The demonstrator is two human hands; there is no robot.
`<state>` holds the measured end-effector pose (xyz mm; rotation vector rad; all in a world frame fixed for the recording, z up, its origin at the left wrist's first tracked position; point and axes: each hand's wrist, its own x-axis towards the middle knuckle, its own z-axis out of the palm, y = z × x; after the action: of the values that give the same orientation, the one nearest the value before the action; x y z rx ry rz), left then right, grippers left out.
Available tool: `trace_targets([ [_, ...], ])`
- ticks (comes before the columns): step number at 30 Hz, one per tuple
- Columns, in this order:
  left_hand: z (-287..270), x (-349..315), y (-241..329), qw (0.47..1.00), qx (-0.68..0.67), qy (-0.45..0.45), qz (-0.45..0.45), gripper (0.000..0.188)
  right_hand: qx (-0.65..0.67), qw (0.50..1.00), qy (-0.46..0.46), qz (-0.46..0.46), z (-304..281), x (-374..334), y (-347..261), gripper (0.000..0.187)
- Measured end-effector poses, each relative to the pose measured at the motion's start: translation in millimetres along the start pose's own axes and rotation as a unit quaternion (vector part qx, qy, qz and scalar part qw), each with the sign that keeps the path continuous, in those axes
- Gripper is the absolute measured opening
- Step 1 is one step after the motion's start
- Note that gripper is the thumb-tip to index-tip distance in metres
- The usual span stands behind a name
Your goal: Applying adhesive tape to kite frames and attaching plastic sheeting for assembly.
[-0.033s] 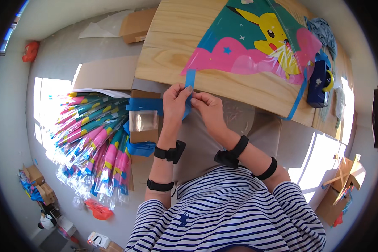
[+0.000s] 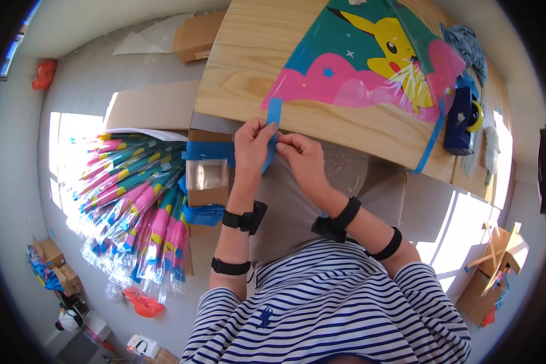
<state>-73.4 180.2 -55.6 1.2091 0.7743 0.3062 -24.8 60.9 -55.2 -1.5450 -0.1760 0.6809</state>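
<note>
Pinching the blue strip across the near edge of the table in left hand, with right hand bunched beside, can't tell on what, probably light, limp, best nipped near its end!

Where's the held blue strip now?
Head view, upper centre: the blue strip is pinched in the left hand, right hand close beside it, at the table edge.

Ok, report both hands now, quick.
Left hand: closed, pinching the narrow, flat blue strip.
Right hand: closed in a pinch at the strip's edge; whether it grips cannot be told.
</note>
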Motion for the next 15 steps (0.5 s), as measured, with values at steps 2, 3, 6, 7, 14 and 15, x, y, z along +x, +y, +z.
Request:
trace_targets([
  [2, -2, 10, -4, 0.999, 0.043, 0.001, 0.007, 0.013, -0.145, 0.982, 0.014, -0.117, -11, 0, -6, 0.013],
  [3, -3, 14, -4, 0.998, 0.064, 0.001, 0.011, 0.013, -0.214, 0.956, 0.026, -0.199, -18, 3, -8, 0.018],
  [6, -1, 24, -2, 0.994, 0.105, 0.002, -0.024, 0.015, -0.365, 0.882, 0.019, -0.296, -29, 14, -23, 0.033],
  [7, 1, 25, 0, 0.993, 0.114, 0.009, -0.030, 0.015, -0.407, 0.861, 0.009, -0.304, -31, 18, -27, 0.037],
  [14, 14, 27, 11, 0.973, 0.221, 0.068, -0.019, 0.019, -0.524, 0.774, -0.007, -0.355, -30, 42, -16, 0.046],
  [15, 15, 27, 13, 0.966, 0.245, 0.081, -0.013, 0.020, -0.529, 0.771, -0.009, -0.356, -29, 44, -13, 0.047],
])
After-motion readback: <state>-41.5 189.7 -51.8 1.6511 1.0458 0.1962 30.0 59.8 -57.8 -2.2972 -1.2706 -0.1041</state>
